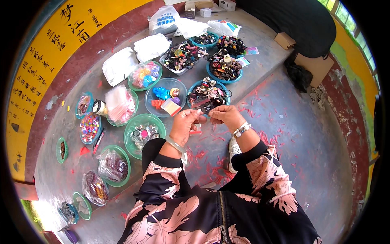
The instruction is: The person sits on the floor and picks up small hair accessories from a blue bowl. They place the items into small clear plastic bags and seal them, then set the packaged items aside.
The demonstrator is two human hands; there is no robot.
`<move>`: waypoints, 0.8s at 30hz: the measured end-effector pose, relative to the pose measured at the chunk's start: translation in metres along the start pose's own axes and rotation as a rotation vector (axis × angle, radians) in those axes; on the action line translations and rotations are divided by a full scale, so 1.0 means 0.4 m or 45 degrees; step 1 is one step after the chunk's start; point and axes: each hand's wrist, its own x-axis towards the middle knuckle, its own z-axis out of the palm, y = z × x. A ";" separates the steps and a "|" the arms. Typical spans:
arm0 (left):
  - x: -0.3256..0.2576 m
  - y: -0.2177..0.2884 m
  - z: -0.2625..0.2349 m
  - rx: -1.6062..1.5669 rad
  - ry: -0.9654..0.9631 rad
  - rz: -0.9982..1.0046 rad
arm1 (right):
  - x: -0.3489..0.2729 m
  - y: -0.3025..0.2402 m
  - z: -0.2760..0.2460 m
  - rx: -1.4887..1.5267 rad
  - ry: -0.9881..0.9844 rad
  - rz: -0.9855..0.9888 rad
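My left hand (187, 123) and my right hand (228, 117) are raised close together in front of my knees, fingers pinched and tips nearly meeting. What lies between the fingertips is too small to make out. A white-and-red card (196, 129) shows just below my left fingers; I cannot tell whether they touch it. Beyond the hands, nearest to them, stands a blue bowl (230, 94) heaped with dark hair ties and clips (207, 97). Left of it, a clear bowl (153, 110) holds blue, orange and purple pieces, with another white-and-red card (170, 107) over its rim.
On the raised ledge stand several bowls: a green one (126, 136) with bagged pieces, another (127, 173) with a dark bag, and one of colourful beads (89, 127). White bags (152, 46) lie farther back. Red scraps (207, 166) litter the lower floor near my shoes (234, 153).
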 end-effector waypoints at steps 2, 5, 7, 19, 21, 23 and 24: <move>-0.004 0.009 0.006 -0.074 0.050 -0.031 | 0.001 0.004 0.000 0.094 0.060 -0.001; -0.008 0.022 0.007 -0.153 0.071 -0.013 | 0.015 0.010 -0.027 0.196 0.100 0.043; -0.011 0.028 0.013 -0.174 0.041 0.002 | 0.014 0.011 -0.029 0.316 0.180 0.025; 0.002 -0.009 0.013 -0.105 -0.088 -0.084 | 0.016 0.010 -0.018 0.245 0.202 -0.007; 0.001 -0.011 0.014 -0.126 -0.060 -0.103 | 0.017 0.008 -0.033 0.206 0.185 -0.003; 0.002 -0.011 0.013 -0.115 -0.064 -0.104 | 0.017 0.003 -0.038 0.161 0.171 -0.023; 0.003 -0.011 0.012 -0.110 -0.066 -0.105 | 0.016 0.000 -0.038 0.138 0.163 -0.032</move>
